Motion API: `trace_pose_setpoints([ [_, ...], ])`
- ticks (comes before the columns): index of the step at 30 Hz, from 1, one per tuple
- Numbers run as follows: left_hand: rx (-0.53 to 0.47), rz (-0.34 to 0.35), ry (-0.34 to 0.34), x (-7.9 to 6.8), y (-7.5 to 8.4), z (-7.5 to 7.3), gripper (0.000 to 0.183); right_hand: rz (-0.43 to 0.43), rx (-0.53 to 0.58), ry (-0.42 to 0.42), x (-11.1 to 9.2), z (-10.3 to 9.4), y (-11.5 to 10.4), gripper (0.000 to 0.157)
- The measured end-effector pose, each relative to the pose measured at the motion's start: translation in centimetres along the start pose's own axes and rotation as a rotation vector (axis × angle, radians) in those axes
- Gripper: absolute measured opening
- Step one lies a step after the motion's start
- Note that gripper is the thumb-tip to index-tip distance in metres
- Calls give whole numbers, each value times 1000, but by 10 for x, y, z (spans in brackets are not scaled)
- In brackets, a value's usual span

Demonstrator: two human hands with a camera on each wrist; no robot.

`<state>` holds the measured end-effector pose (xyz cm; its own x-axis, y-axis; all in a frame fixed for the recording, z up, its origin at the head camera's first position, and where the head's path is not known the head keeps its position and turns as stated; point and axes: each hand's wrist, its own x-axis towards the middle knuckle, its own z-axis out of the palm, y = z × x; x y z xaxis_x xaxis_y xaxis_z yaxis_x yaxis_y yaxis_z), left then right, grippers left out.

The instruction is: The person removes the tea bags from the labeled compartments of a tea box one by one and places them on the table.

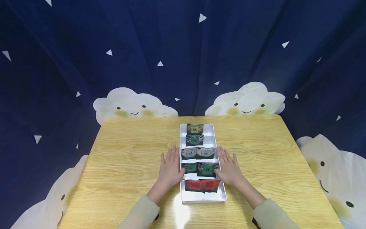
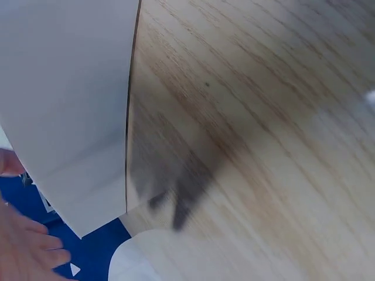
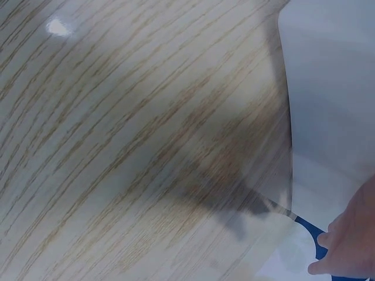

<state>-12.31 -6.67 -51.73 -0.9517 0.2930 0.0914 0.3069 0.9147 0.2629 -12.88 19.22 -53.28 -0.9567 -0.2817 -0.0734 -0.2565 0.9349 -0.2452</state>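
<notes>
A white tray (image 1: 203,197) with stepped rows stands lengthwise on the table. My left hand (image 1: 170,167) lies along its left side and my right hand (image 1: 229,167) along its right side, fingers straight and pointing away from me. Both thumbs reach over the tray's rims beside two green-labelled packets (image 1: 208,169). Nearest me in the tray are two red packets (image 1: 195,184). Farther back come two silver-grey packets (image 1: 206,153), one green-labelled packet (image 1: 194,140) and one yellow-labelled packet (image 1: 195,129). Both wrist views show the tray's plain white side wall (image 2: 70,105) with fingers by its far end.
The wooden table (image 1: 128,152) extends to both sides of the tray. Behind it hangs a dark blue curtain (image 1: 177,47) with white triangles and smiling clouds (image 1: 134,101), which also runs along the left and right.
</notes>
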Motion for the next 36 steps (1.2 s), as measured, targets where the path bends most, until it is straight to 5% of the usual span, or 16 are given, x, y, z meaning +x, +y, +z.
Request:
trace_pose_setpoints([
  [7, 53, 407, 435, -7, 2, -3, 39, -2, 3, 7, 0, 2, 1, 86],
  [10, 67, 569, 534, -11, 5, 0, 38, 1, 3, 6, 0, 2, 1, 86],
  [15, 117, 676, 463, -18, 9, 5, 47, 3, -2, 12, 0, 1, 0, 87],
  [23, 172, 607, 259, -27, 8, 8, 40, 6, 6, -6, 0, 1, -1, 86],
  [36, 214, 598, 252, -25, 15, 12, 14, 5, -2, 2, -1, 0, -2, 86],
])
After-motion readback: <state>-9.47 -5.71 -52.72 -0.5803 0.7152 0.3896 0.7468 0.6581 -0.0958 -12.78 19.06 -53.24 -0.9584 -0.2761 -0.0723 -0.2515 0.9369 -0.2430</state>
